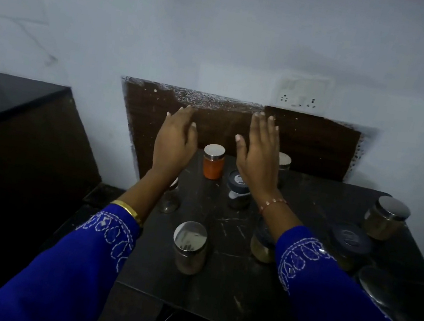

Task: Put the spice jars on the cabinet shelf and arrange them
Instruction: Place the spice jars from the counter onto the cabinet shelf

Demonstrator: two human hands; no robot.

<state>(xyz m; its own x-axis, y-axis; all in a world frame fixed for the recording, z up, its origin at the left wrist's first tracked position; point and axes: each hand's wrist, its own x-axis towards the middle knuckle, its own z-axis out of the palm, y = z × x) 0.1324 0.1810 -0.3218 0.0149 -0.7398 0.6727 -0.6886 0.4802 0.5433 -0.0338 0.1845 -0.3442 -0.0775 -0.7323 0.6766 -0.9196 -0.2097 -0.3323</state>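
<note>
Several spice jars stand on a dark table top (214, 280). An orange-filled jar (213, 162) with a steel lid stands at the back between my hands. A dark-lidded jar (238, 191) is just in front of it. A steel-lidded jar (189, 247) stands near the front. Another jar (170, 198) is partly hidden under my left wrist, and one (283, 166) behind my right hand. My left hand (176, 141) and my right hand (259, 154) are raised above the jars, fingers straight, palms facing each other, holding nothing.
More jars stand at the right: a steel-lidded one (386, 218), a dark-lidded one (349, 244), one (262, 247) under my right forearm. A dark wooden panel (310, 145) backs the table. A wall socket (301, 96) is above it. A black counter (7, 97) lies left.
</note>
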